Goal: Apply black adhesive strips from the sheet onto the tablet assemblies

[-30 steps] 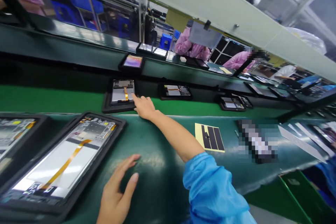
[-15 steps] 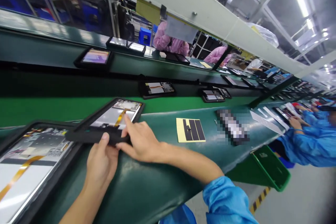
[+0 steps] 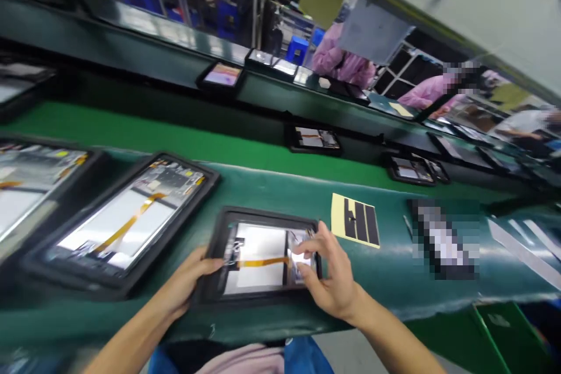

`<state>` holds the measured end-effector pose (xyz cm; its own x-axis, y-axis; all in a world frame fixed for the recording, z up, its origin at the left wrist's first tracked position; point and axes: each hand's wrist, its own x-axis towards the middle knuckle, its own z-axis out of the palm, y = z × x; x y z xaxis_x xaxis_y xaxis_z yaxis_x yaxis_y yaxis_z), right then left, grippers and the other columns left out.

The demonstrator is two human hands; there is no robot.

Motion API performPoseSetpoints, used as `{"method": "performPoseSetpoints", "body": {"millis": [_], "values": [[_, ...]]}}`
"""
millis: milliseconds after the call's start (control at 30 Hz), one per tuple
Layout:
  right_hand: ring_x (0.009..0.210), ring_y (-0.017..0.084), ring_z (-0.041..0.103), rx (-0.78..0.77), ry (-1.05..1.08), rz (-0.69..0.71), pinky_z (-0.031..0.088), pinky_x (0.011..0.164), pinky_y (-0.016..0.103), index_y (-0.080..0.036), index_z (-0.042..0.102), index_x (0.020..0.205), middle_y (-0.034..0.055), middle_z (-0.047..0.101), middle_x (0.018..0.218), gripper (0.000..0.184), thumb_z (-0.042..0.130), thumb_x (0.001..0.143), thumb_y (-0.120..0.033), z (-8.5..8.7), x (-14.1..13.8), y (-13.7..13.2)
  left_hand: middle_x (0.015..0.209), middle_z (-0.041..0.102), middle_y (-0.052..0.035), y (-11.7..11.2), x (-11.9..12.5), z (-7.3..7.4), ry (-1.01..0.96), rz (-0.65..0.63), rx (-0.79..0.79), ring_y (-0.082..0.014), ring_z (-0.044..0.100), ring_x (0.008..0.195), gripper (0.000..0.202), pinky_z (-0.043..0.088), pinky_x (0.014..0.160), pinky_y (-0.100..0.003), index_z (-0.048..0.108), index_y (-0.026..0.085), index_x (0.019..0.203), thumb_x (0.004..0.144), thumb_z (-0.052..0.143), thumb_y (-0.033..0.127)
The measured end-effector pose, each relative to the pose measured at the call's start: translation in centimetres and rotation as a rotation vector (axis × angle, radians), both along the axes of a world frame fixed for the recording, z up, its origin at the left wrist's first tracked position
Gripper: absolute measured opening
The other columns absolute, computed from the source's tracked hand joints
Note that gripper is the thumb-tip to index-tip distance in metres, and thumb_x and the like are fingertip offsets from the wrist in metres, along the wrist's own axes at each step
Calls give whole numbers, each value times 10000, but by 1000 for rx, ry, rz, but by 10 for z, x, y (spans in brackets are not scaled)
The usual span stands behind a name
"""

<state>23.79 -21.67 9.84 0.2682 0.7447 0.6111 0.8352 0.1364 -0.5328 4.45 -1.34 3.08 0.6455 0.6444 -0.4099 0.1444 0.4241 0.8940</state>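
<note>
A black-framed device (image 3: 260, 239) is lying on the table (image 3: 267, 187), lower centre; the left hand (image 3: 188, 280) is clamping its left edge, the right hand (image 3: 333, 280) is reaching over its right end, grip apart.

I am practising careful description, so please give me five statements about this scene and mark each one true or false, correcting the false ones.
1. The left hand holds the black tray at its left edge. True.
2. The right hand is at the left end of that tray. False: it is at the right end.
3. The yellow sheet lies to the right of the black tray. True.
4. The strips on the yellow sheet are white. False: they are black.
5. The orange ribbon cable in the held tray is wholly covered by the hands. False: most of it shows, running across a white panel.
</note>
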Motion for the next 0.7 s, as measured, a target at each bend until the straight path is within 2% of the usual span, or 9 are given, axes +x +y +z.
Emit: {"method": "performPoseSetpoints", "body": {"millis": [67, 100, 133, 200, 267, 333, 467, 567, 700], "values": [[776, 189, 678, -53, -17, 20, 552, 838, 415, -210, 215, 1649, 34, 778, 986, 729, 533, 995, -170, -10, -6, -1, 747, 768, -63, -4, 1, 0, -4, -214, 61, -296, 758, 745, 396, 637, 664, -399, 766, 184, 860, 683, 818, 534], [813, 201, 690, -84, -34, 38, 553, 848, 424, -210, 233, 1645, 42, 783, 1000, 712, 528, 999, -174, -16, -11, 0, 765, 766, -57, -5, 0, 0, 15, -256, 156, -277, 753, 754, 415, 631, 684, -385, 768, 186, 931, 748, 766, 558], [857, 216, 701, -118, -55, 62, 554, 862, 436, -204, 243, 1643, 54, 788, 1023, 695, 519, 1005, -180, -23, -16, 2, 770, 755, -46, -6, -1, -2, 62, -242, 300, -253, 739, 737, 428, 620, 686, -365, 762, 189, 1004, 799, 718, 562], [926, 240, 710, -180, -114, 119, 557, 883, 452, -178, 230, 1647, 84, 791, 1091, 683, 492, 1016, -182, -36, -27, 5, 800, 728, -29, -8, -7, -5, 208, -124, 676, -217, 704, 721, 413, 590, 690, -333, 739, 203, 1097, 867, 645, 533], [969, 253, 711, -219, -196, 177, 565, 893, 461, -136, 177, 1656, 114, 781, 1167, 706, 476, 1018, -169, -49, -37, 9, 884, 715, -33, -11, -15, -8, 315, -37, 1008, -212, 696, 812, 325, 566, 740, -320, 727, 226, 1063, 911, 596, 481], [1034, 267, 711, -242, -290, 217, 571, 912, 476, -87, 114, 1659, 137, 765, 1224, 750, 479, 1007, -141, -60, -44, 11, 965, 703, -38, -16, -20, -9, 323, -52, 1184, -206, 684, 919, 231, 545, 788, -305, 702, 239, 969, 950, 554, 415], [1140, 293, 695, -313, -418, 190, 552, 969, 516, -42, 116, 1649, 168, 740, 1279, 747, 478, 1004, -149, -72, -48, 12, 924, 635, -24, -27, -15, -6, 325, -181, 1272, -185, 623, 870, 118, 500, 721, -287, 628, 238, 872, 945, 555, 295], [1178, 303, 680, -354, -470, 138, 514, 1011, 524, -45, 176, 1641, 171, 727, 1309, 685, 452, 1035, -202, -72, -47, 10, 906, 595, -32, -34, -7, -2, 374, -257, 1324, -203, 567, 847, 94, 478, 717, -317, 607, 231, 844, 921, 591, 282], [1218, 307, 662, -348, -526, 121, 473, 1033, 512, -36, 176, 1642, 163, 716, 1332, 677, 439, 1055, -246, -68, -46, 10, 890, 579, -49, -37, 4, 4, 464, -326, 1379, -223, 539, 851, 129, 459, 708, -344, 599, 221, 805, 911, 619, 291]]}}
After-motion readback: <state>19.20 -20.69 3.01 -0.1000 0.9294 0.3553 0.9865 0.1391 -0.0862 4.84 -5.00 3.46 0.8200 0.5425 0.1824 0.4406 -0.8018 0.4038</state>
